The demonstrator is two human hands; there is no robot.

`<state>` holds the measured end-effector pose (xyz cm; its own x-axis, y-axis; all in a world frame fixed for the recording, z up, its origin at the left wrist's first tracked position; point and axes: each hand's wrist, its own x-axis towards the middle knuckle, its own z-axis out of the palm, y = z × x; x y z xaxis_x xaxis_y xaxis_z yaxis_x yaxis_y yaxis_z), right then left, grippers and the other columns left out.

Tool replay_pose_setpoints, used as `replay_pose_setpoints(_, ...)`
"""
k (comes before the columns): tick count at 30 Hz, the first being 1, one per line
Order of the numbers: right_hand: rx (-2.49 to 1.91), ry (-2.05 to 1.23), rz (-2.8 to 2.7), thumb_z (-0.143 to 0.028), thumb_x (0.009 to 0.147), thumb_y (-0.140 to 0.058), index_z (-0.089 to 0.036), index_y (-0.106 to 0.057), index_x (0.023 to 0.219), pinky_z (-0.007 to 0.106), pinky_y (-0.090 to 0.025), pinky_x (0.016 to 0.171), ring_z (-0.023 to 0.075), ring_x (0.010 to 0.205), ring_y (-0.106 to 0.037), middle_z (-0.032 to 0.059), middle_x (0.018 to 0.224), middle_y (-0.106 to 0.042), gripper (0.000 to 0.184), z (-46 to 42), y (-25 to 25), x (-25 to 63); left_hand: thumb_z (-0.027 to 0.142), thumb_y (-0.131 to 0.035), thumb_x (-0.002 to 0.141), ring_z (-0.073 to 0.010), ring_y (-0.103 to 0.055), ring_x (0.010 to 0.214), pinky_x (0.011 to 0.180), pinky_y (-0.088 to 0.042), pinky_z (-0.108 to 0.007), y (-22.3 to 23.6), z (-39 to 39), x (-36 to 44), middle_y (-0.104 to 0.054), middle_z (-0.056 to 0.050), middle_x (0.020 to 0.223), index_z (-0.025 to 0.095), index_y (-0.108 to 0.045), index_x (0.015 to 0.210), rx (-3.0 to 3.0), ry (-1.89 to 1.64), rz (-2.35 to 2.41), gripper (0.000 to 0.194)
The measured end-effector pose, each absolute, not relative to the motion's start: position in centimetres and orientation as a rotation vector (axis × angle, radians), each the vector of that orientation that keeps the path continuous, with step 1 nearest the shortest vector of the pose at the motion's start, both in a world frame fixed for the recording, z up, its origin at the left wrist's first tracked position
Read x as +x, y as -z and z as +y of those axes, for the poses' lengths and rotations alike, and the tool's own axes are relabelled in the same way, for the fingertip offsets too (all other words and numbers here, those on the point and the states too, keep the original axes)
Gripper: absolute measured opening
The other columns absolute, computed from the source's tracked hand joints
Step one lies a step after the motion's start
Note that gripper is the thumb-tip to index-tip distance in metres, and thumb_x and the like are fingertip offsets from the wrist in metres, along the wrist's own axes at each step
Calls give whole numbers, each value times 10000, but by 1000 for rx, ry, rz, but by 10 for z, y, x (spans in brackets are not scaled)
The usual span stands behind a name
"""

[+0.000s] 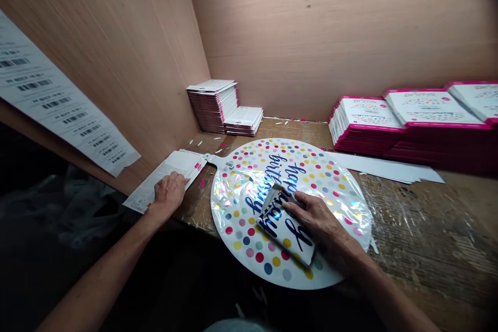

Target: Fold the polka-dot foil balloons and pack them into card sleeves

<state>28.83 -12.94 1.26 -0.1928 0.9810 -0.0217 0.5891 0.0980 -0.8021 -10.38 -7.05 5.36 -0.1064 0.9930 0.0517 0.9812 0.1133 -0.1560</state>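
A flat round foil balloon [249, 264], white with coloured dots and blue "happy birthday" lettering, lies on the work surface, its tail pointing left. Above its middle, my right hand [317, 215] pinches a folded foil balloon [290, 233] with similar lettering between thumb and fingers. My left hand [170, 190] rests with curled fingers on the white flat card sleeves [150, 187] left of the balloon's tail. Its fingertips appear closed at the top sleeve's edge, though the grip is partly hidden.
White-sided sleeves [212, 109] are stacked in the back corner. Pink-edged printed sleeves [424, 109] stand in piles along the back wall at right, behind a white paper strip [389, 167]. A barcode label sheet [58, 98] hangs on the left panel. Taped cardboard [431, 233] covers the surface.
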Motion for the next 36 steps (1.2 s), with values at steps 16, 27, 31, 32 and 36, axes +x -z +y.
replay_pose_setpoints(16,-1570,-957,-1741,-534,862,-547,-205,-432,661,234,-320,515,116,585,-423,-36,627,-464,403,-153,-27,308,138,-445,766,-215,-626,1149,958,-492,-306,-47,-86,-18,-638,-68,1288,224,-647,1020,-2887,120,-1606,336)
replay_pose_setpoints(27,-1566,-654,-2145,-517,905,-527,-204,-542,702,238,-323,578,129,622,-458,-21,657,-529,373,-104,-41,273,327,-559,852,-309,-554,1173,966,-488,-420,-41,-79,51,-639,-168,1109,152,-607,969,-2780,111,-1596,216)
replay_pose_setpoints(31,-1591,-505,-2203,-439,882,-624,-202,-608,1139,269,-431,755,187,925,-595,64,1075,-632,350,-86,-32,259,142,-499,836,-285,-632,977,771,-549,-374,-44,-81,54,-639,-183,1032,108,-623,962,-2795,-139,-1491,180)
replay_pose_setpoints(32,-1627,-475,-2211,-435,876,-638,-202,-563,1241,282,-443,789,200,987,-597,87,1169,-604,440,-83,-30,256,101,-475,834,-284,-644,934,733,-549,-366,-44,-81,54,-642,-193,1010,96,-630,949,-2781,-178,-1485,193)
replay_pose_setpoints(36,-1792,-420,-2287,-462,880,-631,-190,-493,1338,308,-472,810,236,1070,-600,125,1283,-545,550,-80,-34,242,46,-461,837,-269,-669,823,714,-547,-364,-45,-77,55,-654,-182,881,104,-651,872,-2755,-215,-1464,202)
